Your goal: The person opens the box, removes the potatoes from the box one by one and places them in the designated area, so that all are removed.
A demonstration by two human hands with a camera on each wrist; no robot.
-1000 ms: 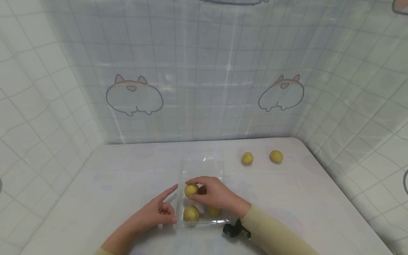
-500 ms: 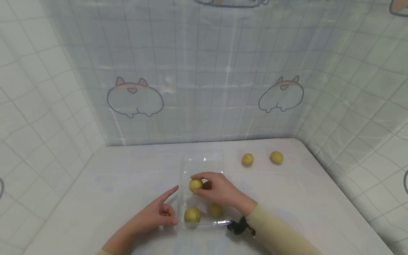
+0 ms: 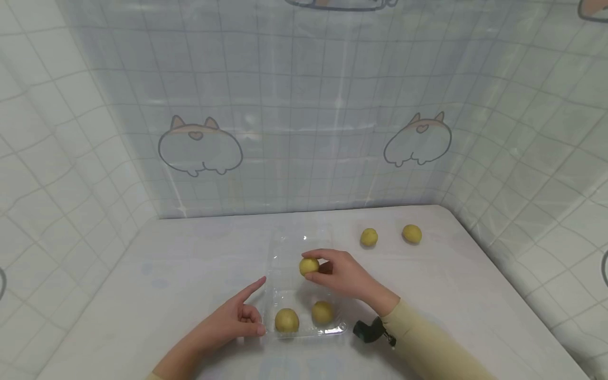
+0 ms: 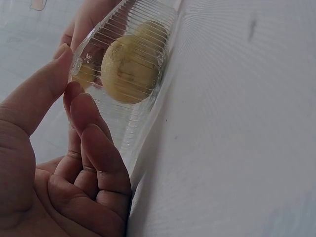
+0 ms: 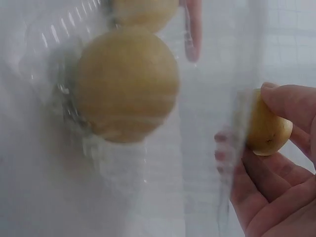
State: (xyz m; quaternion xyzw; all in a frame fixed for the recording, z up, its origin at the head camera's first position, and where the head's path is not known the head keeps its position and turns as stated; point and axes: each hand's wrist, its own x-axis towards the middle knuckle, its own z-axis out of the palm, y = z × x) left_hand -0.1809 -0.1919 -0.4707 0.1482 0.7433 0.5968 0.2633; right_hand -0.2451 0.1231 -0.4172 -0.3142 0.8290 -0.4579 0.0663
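My right hand [image 3: 339,272] pinches a small round yellow fruit [image 3: 309,267] between thumb and fingers, held over the back part of an open clear plastic clamshell box [image 3: 328,334]. In the right wrist view the same fruit [image 5: 269,129] shows a dark spot on its underside. Two more yellow fruits sit in the box's front compartment, one at the left [image 3: 287,320] and one at the right [image 3: 323,313]. My left hand [image 3: 235,316] rests at the box's left edge, index finger stretched along it and thumb at the front corner. The left wrist view shows the thumb tip right at the box's ribbed rim [image 4: 98,27].
Two loose yellow fruits lie on the white table [image 3: 204,253] at the back right, one nearer [image 3: 369,237] and one farther right [image 3: 412,234]. A dark wrist camera [image 3: 369,331] sits by the right sleeve. Grid-patterned curtains [image 3: 304,132] enclose the table.
My right hand has lifted the yellow fruit and carried it back and to the right, uncovering the fruit at the front right of the box. The left hand stays put.
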